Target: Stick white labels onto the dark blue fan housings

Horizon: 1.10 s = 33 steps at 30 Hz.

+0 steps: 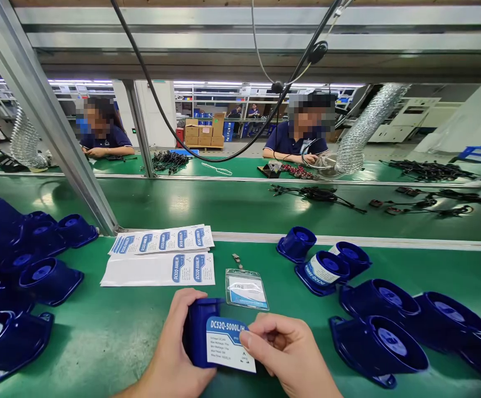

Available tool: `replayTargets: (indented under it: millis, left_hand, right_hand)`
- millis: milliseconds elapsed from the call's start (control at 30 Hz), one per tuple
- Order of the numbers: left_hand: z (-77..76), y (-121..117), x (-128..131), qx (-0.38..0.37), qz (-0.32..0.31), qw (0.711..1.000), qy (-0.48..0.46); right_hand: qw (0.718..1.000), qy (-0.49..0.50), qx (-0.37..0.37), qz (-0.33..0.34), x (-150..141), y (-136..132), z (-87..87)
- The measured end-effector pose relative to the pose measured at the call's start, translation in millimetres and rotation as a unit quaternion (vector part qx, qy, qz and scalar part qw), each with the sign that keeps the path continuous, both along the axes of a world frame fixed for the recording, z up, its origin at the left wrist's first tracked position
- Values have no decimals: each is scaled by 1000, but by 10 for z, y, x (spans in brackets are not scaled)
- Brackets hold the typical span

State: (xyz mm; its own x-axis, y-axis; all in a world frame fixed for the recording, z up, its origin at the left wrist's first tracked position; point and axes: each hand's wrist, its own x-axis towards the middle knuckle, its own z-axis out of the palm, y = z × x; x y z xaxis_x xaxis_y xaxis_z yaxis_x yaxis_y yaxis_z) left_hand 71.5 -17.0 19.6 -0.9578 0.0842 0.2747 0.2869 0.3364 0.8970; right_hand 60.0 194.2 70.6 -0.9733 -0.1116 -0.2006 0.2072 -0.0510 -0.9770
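Observation:
My left hand (182,354) is wrapped round a dark blue plastic housing (199,337) at the bottom middle of the head view. Between the thumb and fingers of my right hand (286,348) is the right edge of a white and blue label (228,342) printed "DC52Q-5000L/H". The label's left part lies against the housing, while its right part stands off the side. Just beyond my hands are sheets of the same labels (141,271), the nearer one partly bare, and a clear badge holder (246,290) with a clip.
Blue housings (50,279) crowd the left side; more housings (381,342) stand at the right, one wearing a label (321,271). A metal post (66,127) rises at left. Black cables (315,194) lie on the green belt. Two co-workers (298,138) sit across it.

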Motion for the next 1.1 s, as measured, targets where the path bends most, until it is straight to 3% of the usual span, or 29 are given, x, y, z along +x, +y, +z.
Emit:
replayTargets:
  millis: [300,1100]
  left_hand:
    - [74,26,19,7,0,1000,5]
    - [119,21,24,17,-4,1000,-14]
  right_hand:
    - [998,-12,-62,-22,18,-55,1]
    - [998,-7,-52,-40,39,-77,23]
